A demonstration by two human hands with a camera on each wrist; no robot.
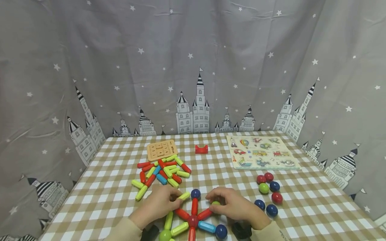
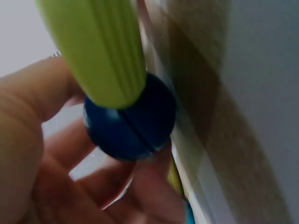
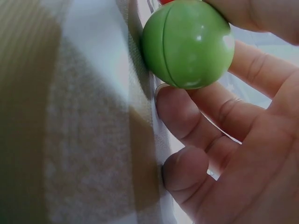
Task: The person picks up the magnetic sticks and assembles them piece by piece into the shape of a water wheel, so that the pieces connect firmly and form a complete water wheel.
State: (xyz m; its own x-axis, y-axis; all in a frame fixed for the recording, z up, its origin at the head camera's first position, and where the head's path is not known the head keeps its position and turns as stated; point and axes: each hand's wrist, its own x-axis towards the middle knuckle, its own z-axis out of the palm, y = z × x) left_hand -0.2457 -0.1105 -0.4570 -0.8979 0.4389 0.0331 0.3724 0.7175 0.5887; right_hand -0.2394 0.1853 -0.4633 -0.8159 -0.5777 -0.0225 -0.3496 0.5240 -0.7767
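Observation:
A star of magnetic rods spreads from a red centre ball (image 1: 193, 221) at the near edge of the checked table (image 1: 301, 201). My left hand (image 1: 173, 198) pinches a lime rod (image 1: 184, 196), whose far end meets the blue ball (image 1: 195, 193) on top of the upright red rod (image 1: 194, 206). The left wrist view shows this lime rod (image 2: 93, 46) against the blue ball (image 2: 128, 123). My right hand (image 1: 217, 201) pinches a green ball (image 1: 215, 203) at the tip of a slanting red rod (image 1: 205, 214). The right wrist view shows the green ball (image 3: 189, 44) between thumb and fingers.
A pile of red, lime and blue rods (image 1: 163, 170) lies behind my left hand, with a wooden board (image 1: 162, 149) and a red block (image 1: 201, 149) further back. A picture puzzle (image 1: 262, 152) lies at the back right. Several loose balls (image 1: 268, 192) lie right of my right hand.

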